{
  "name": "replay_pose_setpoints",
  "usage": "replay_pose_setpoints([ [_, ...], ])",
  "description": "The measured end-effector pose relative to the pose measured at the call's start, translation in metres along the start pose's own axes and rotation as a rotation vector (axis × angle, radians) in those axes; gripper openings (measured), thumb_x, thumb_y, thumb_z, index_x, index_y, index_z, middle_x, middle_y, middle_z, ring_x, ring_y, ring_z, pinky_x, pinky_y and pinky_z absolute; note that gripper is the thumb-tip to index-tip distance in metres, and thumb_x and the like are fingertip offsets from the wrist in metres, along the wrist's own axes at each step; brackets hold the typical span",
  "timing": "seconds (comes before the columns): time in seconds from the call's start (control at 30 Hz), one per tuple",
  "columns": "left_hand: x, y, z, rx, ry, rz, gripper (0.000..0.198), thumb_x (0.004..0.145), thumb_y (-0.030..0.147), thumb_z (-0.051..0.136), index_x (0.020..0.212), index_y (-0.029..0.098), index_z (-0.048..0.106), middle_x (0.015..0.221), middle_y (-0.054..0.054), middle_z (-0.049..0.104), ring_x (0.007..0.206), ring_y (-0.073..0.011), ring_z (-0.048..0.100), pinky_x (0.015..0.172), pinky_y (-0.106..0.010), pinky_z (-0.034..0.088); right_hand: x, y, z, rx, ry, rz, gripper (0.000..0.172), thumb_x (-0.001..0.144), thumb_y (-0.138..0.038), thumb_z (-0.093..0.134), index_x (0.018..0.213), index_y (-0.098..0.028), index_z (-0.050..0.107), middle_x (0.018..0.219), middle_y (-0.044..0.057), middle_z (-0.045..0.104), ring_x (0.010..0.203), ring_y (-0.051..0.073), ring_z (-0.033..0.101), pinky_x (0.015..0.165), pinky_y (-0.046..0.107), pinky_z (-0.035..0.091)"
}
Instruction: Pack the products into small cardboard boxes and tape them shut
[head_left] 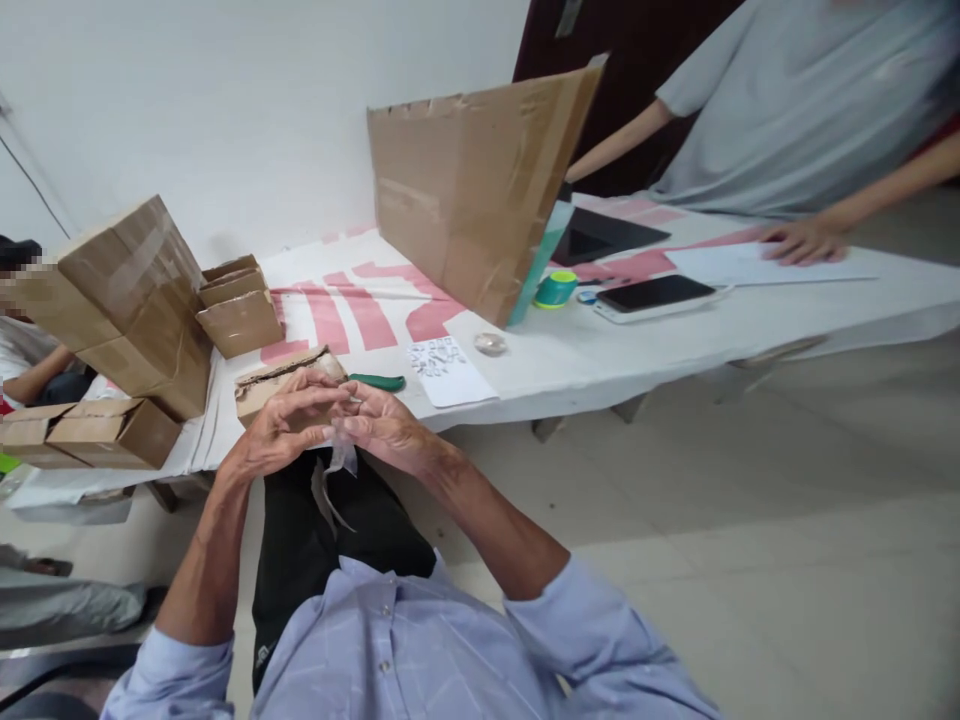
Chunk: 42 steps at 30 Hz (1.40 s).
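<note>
My left hand (pixel 289 425) and my right hand (pixel 390 428) meet over my lap, at the near edge of the table. Both are closed, fingertips pinching a clear, crumpled plastic strip (pixel 345 455). Its thin end dangles in front of my dark trousers. Whether something small is also between the fingertips I cannot tell. Just behind my left hand lies a small cardboard box (pixel 255 388) with a torn-looking top edge. Beyond my right fingers is a green curved object (pixel 380 382), partly hidden. A white sheet with small dark drawings (pixel 454 375) lies to the right, near a small clear, round item (pixel 490 344).
A large cardboard panel (pixel 465 190) stands on the white-covered table (pixel 570 365). Cardboard boxes (pixel 135 300) are stacked at left. A green tape roll (pixel 556 289) and a phone (pixel 656 292) lie to the right. Across the table, a person's hand (pixel 804 242) rests on white paper.
</note>
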<state>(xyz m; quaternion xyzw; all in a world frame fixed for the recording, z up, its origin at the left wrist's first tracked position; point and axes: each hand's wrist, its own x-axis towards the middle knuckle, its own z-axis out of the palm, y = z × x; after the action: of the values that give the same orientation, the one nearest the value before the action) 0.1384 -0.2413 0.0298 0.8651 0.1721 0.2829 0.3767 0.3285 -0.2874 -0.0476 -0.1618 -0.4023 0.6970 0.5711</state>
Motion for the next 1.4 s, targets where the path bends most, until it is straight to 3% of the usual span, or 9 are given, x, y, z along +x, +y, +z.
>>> replay_pose_setpoints([
  [0.3, 0.022, -0.002, 0.008, 0.062, -0.073, 0.049, 0.024, 0.094, 0.045, 0.077, 0.094, 0.021, 0.081, 0.115, -0.011, 0.063, 0.114, -0.0252, 0.062, 0.105, -0.044, 0.052, -0.007, -0.004, -0.011, 0.032, -0.023, -0.009, 0.053, 0.065, -0.041, 0.1, 0.097, -0.023, 0.061, 0.084, -0.005, 0.066, 0.077, 0.01, 0.065, 0.075, 0.023, 0.053],
  [0.5, 0.029, 0.004, 0.018, 0.171, -0.124, 0.06, 0.026, 0.1, 0.038, 0.067, 0.084, 0.019, 0.074, 0.112, -0.01, 0.065, 0.108, -0.0232, 0.064, 0.097, -0.037, 0.052, -0.014, -0.006, -0.022, -0.022, 0.023, -0.008, 0.058, 0.063, -0.042, 0.1, 0.106, -0.022, 0.066, 0.1, 0.0, 0.072, 0.087, 0.014, 0.068, 0.077, 0.025, 0.056],
  [0.67, 0.033, -0.014, 0.025, 0.43, -0.094, -0.088, 0.013, 0.096, 0.025, 0.061, 0.087, 0.019, 0.069, 0.095, -0.008, 0.073, 0.087, -0.0205, 0.067, 0.082, -0.032, 0.051, -0.023, -0.008, -0.047, -0.195, 0.197, -0.061, 0.058, 0.072, -0.062, 0.091, 0.106, -0.02, 0.069, 0.118, 0.009, 0.075, 0.104, 0.02, 0.072, 0.087, 0.031, 0.058],
  [0.8, 0.047, -0.027, 0.038, 0.535, -0.149, -0.243, 0.01, 0.087, 0.018, 0.06, 0.082, 0.019, 0.069, 0.07, -0.001, 0.068, 0.063, -0.0148, 0.058, 0.064, -0.027, 0.042, -0.027, -0.002, -0.057, -0.525, 0.32, -0.134, 0.046, 0.071, -0.046, 0.092, 0.103, -0.019, 0.074, 0.106, 0.006, 0.077, 0.096, 0.02, 0.072, 0.088, 0.034, 0.058],
  [0.93, 0.074, -0.028, 0.054, 0.424, -0.187, -0.266, 0.011, 0.082, 0.02, 0.062, 0.077, 0.016, 0.071, 0.067, -0.001, 0.068, 0.061, -0.0133, 0.055, 0.062, -0.024, 0.04, -0.032, 0.004, -0.072, -0.655, 0.424, -0.217, 0.024, 0.082, -0.041, 0.078, 0.085, -0.017, 0.078, 0.08, 0.002, 0.076, 0.076, 0.016, 0.069, 0.082, 0.033, 0.058],
  [1.03, 0.1, -0.031, 0.066, 0.256, -0.274, -0.263, 0.016, 0.083, 0.026, 0.064, 0.079, 0.015, 0.076, 0.068, -0.002, 0.069, 0.063, -0.0134, 0.056, 0.061, -0.024, 0.041, -0.042, 0.001, -0.091, -0.557, 0.492, -0.258, 0.03, 0.079, -0.047, 0.079, 0.081, -0.018, 0.076, 0.073, 0.001, 0.075, 0.067, 0.014, 0.068, 0.074, 0.031, 0.06],
  [1.17, 0.145, -0.045, 0.089, 0.066, -0.443, -0.244, 0.016, 0.08, 0.026, 0.067, 0.078, 0.014, 0.078, 0.07, -0.003, 0.072, 0.065, -0.0142, 0.061, 0.064, -0.024, 0.047, -0.062, -0.013, -0.119, -0.436, 0.568, -0.27, 0.041, 0.076, -0.056, 0.084, 0.086, -0.017, 0.076, 0.078, 0.002, 0.078, 0.064, 0.014, 0.07, 0.067, 0.029, 0.061],
  [1.3, 0.191, -0.057, 0.124, 0.086, -0.576, -0.177, 0.012, 0.076, 0.015, 0.066, 0.075, 0.014, 0.078, 0.066, -0.002, 0.071, 0.061, -0.0125, 0.06, 0.06, -0.022, 0.046, -0.086, -0.025, -0.147, -0.397, 0.62, -0.305, 0.05, 0.073, -0.062, 0.086, 0.091, -0.016, 0.078, 0.086, 0.006, 0.08, 0.068, 0.016, 0.072, 0.068, 0.029, 0.061],
  [1.4, 0.22, -0.064, 0.148, 0.119, -0.669, -0.15, 0.01, 0.074, 0.012, 0.068, 0.074, 0.014, 0.078, 0.064, -0.001, 0.071, 0.061, -0.0124, 0.061, 0.059, -0.021, 0.045, -0.101, -0.03, -0.167, -0.385, 0.689, -0.31, 0.05, 0.072, -0.066, 0.086, 0.083, -0.017, 0.078, 0.079, 0.005, 0.078, 0.066, 0.017, 0.072, 0.068, 0.032, 0.063],
])
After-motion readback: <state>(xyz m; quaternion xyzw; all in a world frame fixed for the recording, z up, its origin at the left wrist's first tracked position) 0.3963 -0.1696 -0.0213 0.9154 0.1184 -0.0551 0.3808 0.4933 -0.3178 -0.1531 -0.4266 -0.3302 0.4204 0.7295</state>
